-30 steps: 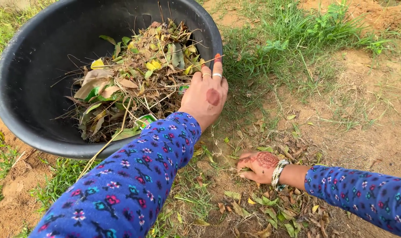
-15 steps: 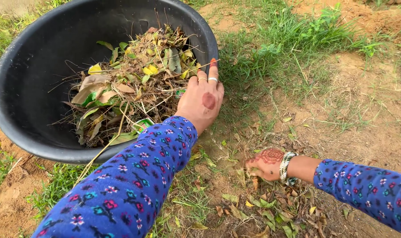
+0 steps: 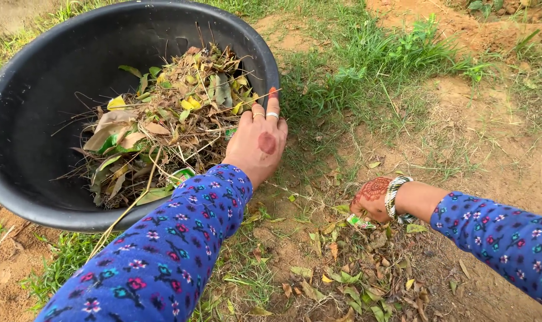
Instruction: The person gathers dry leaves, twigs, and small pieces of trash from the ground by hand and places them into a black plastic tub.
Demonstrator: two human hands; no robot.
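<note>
On the bare dirt and grass, seen from the head camera, a big round black tub (image 3: 38,119) fills the upper left, tipped a little so its open mouth faces up and toward the viewer. Inside it, a heap of dry leaves and twigs (image 3: 163,125) lies against the far right wall, with long stems sticking out in all directions and one straw reaching down over the near rim.

At the tub's right rim, the left hand (image 3: 258,143) rests with its back up, fingers (image 3: 272,104) pointing away from the person and curled over the edge, gripping the rim. Its arm, in a blue flowered sleeve (image 3: 163,256), runs from the lower left corner up to the right.

Lower right, the right hand (image 3: 372,200) is down on the ground among a scatter of fallen leaves (image 3: 348,268), just beside a small green wrapper (image 3: 359,222). Its fingers are bent downward and closed around ground litter, though what exactly they pinch is hidden. A beaded bracelet (image 3: 393,197) sits on the wrist, and the forearm comes in from the right edge, pointing left. Both hands are well apart.
</note>
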